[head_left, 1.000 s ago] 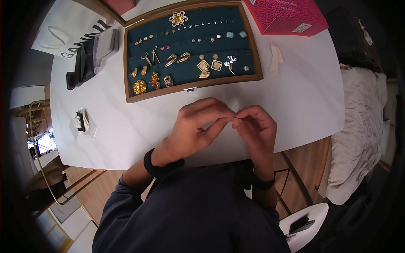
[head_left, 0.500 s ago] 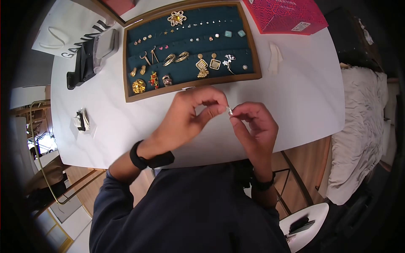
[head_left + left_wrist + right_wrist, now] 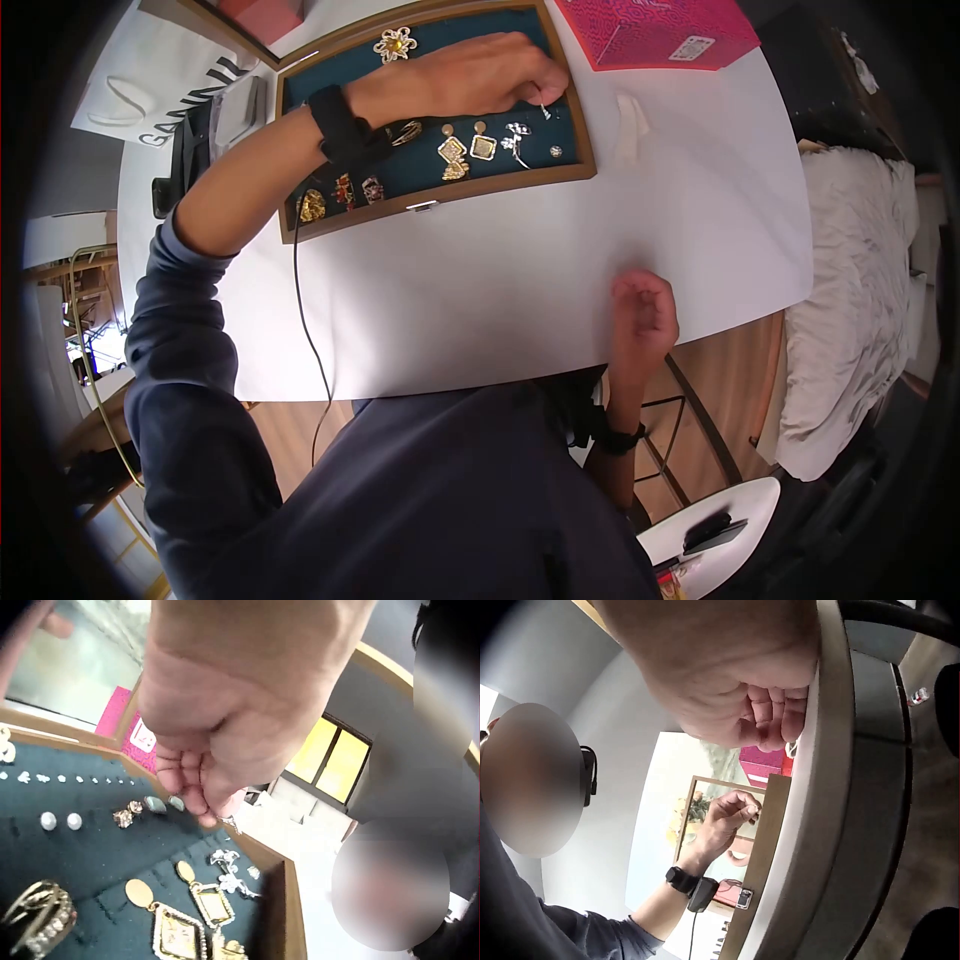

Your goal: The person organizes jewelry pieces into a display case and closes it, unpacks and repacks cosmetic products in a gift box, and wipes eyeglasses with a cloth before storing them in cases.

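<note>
Large dark capitals slant across the white bag point(image 3: 165, 75) at the far left — they seem to read "GANNI", though the lower edges are partly covered. On the pink box point(image 3: 640, 25) at the far right sits a white label point(image 3: 689, 48) — its print is too small to read, and pale lettering above it is illegible.

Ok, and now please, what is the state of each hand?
Left hand: closed, pinching a small silvery jewelry piece over the box.
Right hand: open, fingers loosely curled, nothing visible in it.
</note>
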A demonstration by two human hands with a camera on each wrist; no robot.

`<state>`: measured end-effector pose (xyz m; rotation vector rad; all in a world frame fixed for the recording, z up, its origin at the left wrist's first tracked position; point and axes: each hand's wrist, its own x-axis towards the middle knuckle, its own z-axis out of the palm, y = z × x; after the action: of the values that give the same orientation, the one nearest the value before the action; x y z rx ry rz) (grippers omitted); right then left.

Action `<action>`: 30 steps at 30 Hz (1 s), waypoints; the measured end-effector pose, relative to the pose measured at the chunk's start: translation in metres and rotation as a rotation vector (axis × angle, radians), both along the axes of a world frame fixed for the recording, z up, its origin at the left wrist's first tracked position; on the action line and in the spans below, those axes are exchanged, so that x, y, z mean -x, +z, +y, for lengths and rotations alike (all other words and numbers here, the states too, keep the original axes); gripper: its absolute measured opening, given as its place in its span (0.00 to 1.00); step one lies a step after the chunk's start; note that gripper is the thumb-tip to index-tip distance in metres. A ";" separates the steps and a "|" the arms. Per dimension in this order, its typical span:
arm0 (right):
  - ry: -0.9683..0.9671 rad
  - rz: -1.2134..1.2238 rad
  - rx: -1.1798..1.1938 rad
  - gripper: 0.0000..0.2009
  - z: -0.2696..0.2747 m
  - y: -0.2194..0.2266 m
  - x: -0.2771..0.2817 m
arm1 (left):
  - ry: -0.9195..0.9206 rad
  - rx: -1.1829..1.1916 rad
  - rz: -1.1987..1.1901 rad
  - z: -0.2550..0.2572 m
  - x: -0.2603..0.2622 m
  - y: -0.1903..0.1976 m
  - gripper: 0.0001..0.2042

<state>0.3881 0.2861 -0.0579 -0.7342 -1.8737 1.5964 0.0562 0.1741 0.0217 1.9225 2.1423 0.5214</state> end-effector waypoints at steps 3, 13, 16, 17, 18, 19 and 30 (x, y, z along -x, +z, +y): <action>0.015 -0.012 -0.124 0.08 -0.003 0.001 0.002 | 0.002 0.027 0.018 0.006 0.004 -0.009 0.03; 0.041 0.035 -0.126 0.10 -0.001 -0.002 0.005 | 0.027 -0.137 0.067 0.003 -0.003 -0.018 0.04; 0.046 0.028 -0.128 0.09 -0.001 -0.002 0.005 | 0.068 -0.096 0.003 0.001 -0.002 -0.017 0.04; 0.045 0.022 -0.129 0.09 -0.002 -0.001 0.005 | 0.068 -0.096 0.003 0.002 -0.001 -0.018 0.04; 0.045 0.016 -0.130 0.09 -0.002 -0.001 0.005 | 0.095 -0.062 -0.002 0.002 0.000 -0.019 0.05; 0.045 0.016 -0.131 0.09 -0.002 0.000 0.005 | 0.121 -0.028 -0.006 0.002 0.000 -0.019 0.05; 0.052 0.024 -0.140 0.08 -0.001 0.002 0.006 | 0.140 -0.106 -0.052 0.006 -0.006 -0.019 0.08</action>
<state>0.3822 0.2847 -0.0562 -0.6080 -1.9789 1.4805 0.0618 0.1798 0.0028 1.7981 2.2695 0.7166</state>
